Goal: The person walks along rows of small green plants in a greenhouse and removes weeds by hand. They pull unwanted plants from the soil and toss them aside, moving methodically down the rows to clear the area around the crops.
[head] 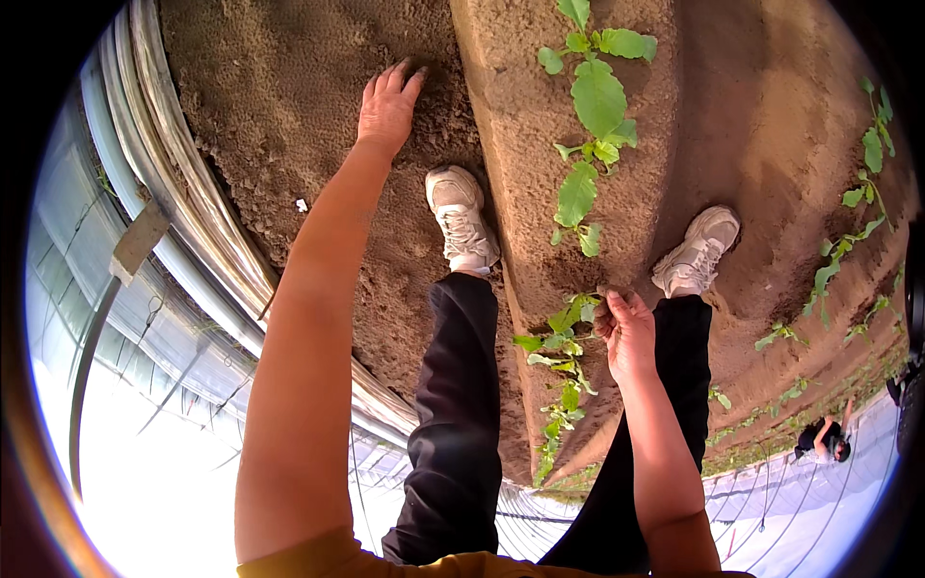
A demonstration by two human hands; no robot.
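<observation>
My left hand [390, 105] hovers over or rests on the brown soil [289, 94] at the upper left, its fingers apart and soiled at the tips, with nothing seen in it. Low on the right of the ridge, my right hand [627, 325] has its thumb and fingers drawn together beside a leafy green seedling [567, 314]; whether a leaf or some soil is pinched between them cannot be told. Above it, more seedlings [598, 97] with broad toothed leaves grow in a row along the raised soil bed [520, 123].
My shoes [462, 217] stand on both sides of the bed. Rolled plastic sheeting [195, 166] and a curved metal hoop [90, 361] set in a block [141, 242] line the left. Another plant row [831, 271] runs at right. A distant person [824, 441] bends at lower right.
</observation>
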